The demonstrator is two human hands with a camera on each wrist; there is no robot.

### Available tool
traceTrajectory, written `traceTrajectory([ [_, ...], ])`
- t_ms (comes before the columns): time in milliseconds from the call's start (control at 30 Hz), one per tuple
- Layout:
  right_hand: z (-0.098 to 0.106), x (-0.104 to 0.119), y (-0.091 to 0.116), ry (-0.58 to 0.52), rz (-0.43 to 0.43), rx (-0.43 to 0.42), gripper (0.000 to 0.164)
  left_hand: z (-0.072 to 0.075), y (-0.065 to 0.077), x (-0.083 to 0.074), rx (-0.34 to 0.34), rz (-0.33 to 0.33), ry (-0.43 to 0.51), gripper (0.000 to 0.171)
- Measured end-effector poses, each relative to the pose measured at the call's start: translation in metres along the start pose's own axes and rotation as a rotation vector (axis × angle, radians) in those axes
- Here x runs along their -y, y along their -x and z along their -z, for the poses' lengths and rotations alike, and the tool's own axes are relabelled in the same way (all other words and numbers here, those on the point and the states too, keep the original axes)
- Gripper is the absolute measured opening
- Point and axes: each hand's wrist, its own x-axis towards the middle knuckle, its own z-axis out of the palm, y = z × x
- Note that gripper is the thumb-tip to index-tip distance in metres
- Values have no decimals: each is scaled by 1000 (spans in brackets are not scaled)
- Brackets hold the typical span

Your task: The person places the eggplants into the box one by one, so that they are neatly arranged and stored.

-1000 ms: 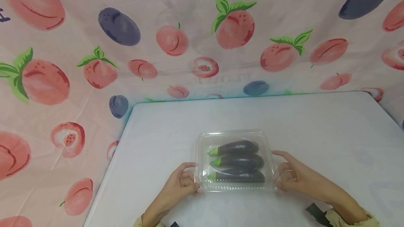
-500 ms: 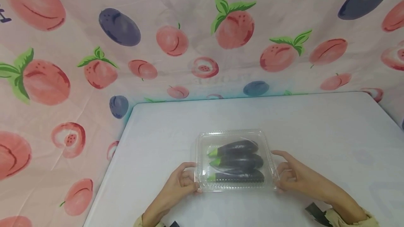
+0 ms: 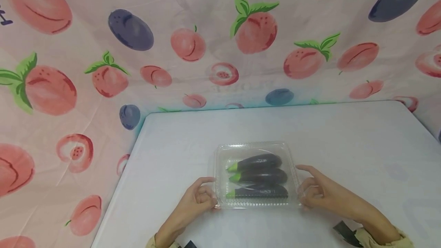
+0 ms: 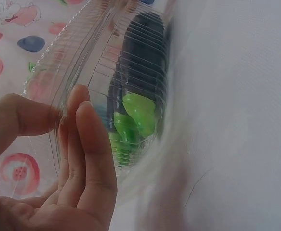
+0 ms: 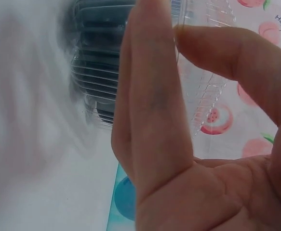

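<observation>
A clear plastic clamshell container [image 3: 256, 204] with a ribbed base stands on the white table, its lid down. Inside lie three dark purple eggplants [image 3: 263, 176], side by side, their green stem ends toward the left. At the container's left edge, my left hand [image 3: 198, 198] pinches the rim between thumb and fingers; the left wrist view shows this hold close up, with the green stem ends [image 4: 139, 114] behind the wall. My right hand [image 3: 322, 192] pinches the opposite rim, its index finger stretched along the side. In the right wrist view the fingers [image 5: 157, 96] cover part of the container.
The white tabletop [image 3: 179, 141] extends around the container on all sides. Behind it and at the left hangs a pink cloth [image 3: 155, 22] printed with peaches and blue fruit. Dark straps [image 3: 346, 234] show near both beige sleeves.
</observation>
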Motion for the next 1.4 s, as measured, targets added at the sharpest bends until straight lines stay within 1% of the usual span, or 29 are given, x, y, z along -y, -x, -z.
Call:
traceTrajectory([
  [200,0,1,1,-6,-3,2,87,1,-1,1,15,-4,19,65],
  [467,2,-1,1,31,12,-2,85,3,-2,1,28,-2,15,63],
  [567,2,-2,1,48,-2,-18,84,3,-2,1,20,3,1,63],
  [767,4,1,2,135,-18,-73,77,5,-2,-4,-33,28,-63,64],
  [933,6,3,3,182,-8,-111,71,8,-5,-7,-77,25,-98,61],
  [1100,9,6,4,208,28,-141,69,11,-7,-8,-131,16,-106,56],
  [1167,10,8,4,204,20,-150,68,12,-8,-9,-158,7,-124,53],
  [1300,11,13,4,230,-2,-171,68,13,-9,-13,-201,-15,-145,50],
  [1400,12,15,4,268,20,-193,67,12,-8,-16,-221,-28,-147,48],
])
